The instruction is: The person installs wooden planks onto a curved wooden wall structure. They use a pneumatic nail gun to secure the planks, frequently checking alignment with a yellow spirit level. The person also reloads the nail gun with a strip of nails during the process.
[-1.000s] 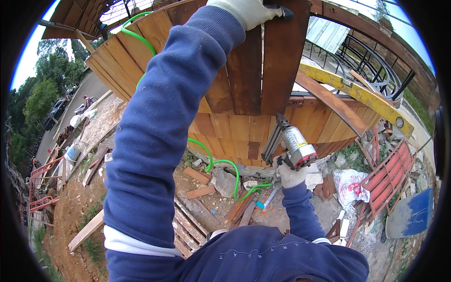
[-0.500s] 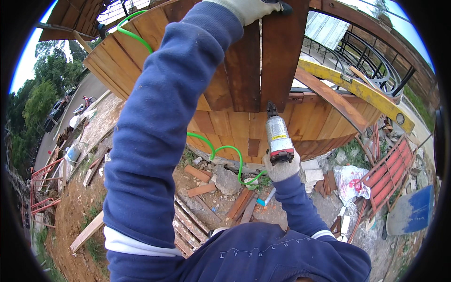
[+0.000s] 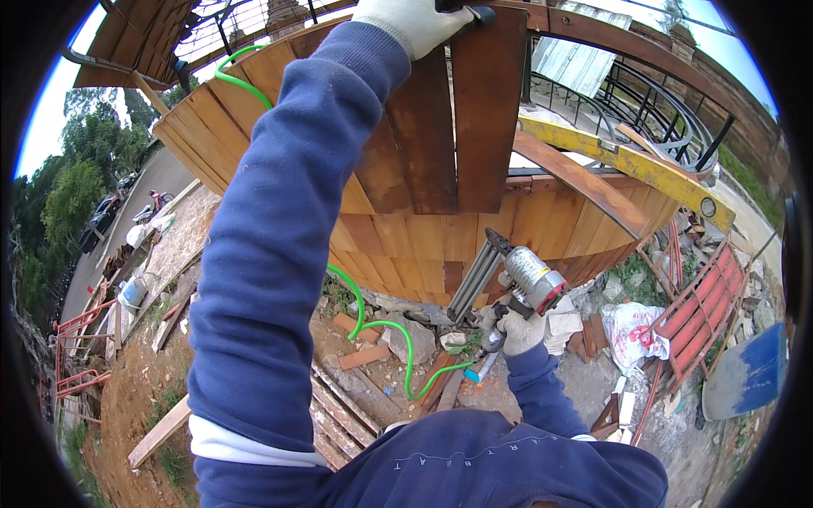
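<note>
My left hand (image 3: pixel 415 24), in a pale glove with dark fingertips, grips the top of a dark brown wooden board (image 3: pixel 489 110). Beside that upright board stand other dark boards (image 3: pixel 419 140), a narrow gap between them. Lower right, my gloved right hand (image 3: pixel 522 330) is closed round the handle of a pneumatic nail gun (image 3: pixel 535 281). Its nose and slanted magazine point up and left, apart from the board's lower end. A green coiled air hose (image 3: pixel 408 360) runs to the tool. Lighter planks (image 3: pixel 440 237) clad the curved wall behind it.
A yellow spirit level (image 3: pixel 627 157) and a loose plank (image 3: pixel 584 186) rest on the wall's top at right. Below lie a stone (image 3: pixel 412 340), wood offcuts (image 3: pixel 364 357), a white plastic bag (image 3: pixel 631 330), a red metal frame (image 3: pixel 707 296) and a blue-and-grey panel (image 3: pixel 745 372).
My right hand has drawn the nail gun away from the board's lower end, down and to the right, turning it so its magazine shows. My left hand still grips the board.
</note>
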The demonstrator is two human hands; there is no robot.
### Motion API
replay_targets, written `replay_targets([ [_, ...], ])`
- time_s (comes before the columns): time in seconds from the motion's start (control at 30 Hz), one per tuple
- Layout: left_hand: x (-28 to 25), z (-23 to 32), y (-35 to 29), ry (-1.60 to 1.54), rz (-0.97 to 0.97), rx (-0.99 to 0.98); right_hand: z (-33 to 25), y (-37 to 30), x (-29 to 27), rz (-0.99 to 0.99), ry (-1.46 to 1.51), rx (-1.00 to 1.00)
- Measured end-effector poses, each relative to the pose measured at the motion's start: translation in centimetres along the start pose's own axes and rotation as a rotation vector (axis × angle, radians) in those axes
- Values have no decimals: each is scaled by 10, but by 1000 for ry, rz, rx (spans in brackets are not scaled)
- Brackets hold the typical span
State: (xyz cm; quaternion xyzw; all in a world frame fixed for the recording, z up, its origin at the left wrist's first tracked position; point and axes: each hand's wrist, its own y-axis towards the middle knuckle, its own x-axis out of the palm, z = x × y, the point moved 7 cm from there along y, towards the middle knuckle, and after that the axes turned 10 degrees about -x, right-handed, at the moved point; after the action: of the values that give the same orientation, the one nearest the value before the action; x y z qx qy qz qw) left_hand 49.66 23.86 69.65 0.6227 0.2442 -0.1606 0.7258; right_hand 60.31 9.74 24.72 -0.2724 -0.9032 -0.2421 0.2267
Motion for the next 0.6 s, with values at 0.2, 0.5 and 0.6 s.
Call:
replay_targets([
  [0.2, 3, -2, 14, -59, -72, -247, -5, -40, -45, 190, -21, 67],
  [0.5, -43, -41, 16, -610, 193, -201, -4, -78, -100, 293, -64, 52],
  [0.6, -59, -7, -28, -484, 304, -188, -22, -83, -94, 311, -95, -69],
])
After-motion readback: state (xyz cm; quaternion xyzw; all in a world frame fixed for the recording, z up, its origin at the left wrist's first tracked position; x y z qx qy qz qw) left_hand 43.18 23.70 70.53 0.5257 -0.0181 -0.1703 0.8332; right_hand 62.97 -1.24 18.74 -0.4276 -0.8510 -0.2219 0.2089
